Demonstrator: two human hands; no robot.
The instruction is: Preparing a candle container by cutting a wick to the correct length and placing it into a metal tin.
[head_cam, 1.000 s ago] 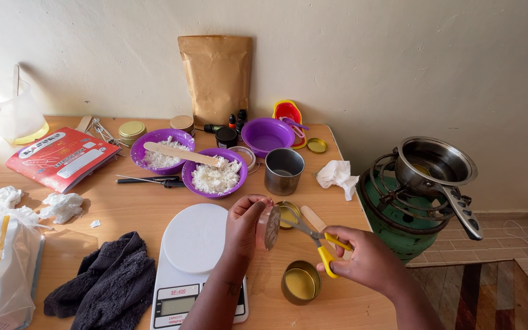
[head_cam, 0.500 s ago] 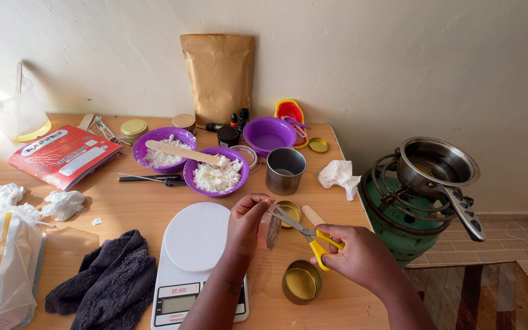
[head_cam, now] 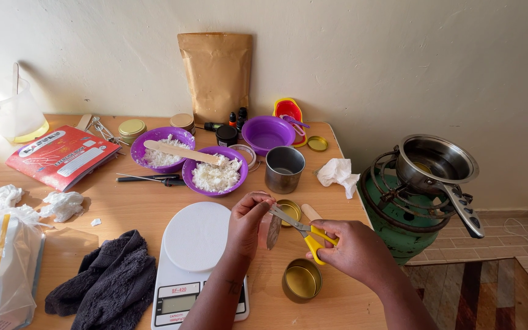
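Scissors [head_cam: 300,229] in right hand [head_cam: 352,247], blades at left hand [head_cam: 245,223]

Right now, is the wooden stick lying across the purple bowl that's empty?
No, the wooden stick lies across a purple bowl of white flakes, while the empty purple bowl behind holds nothing.

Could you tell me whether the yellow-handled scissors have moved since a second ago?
Yes. The scissors in the right hand shifted left, toward the white scale.
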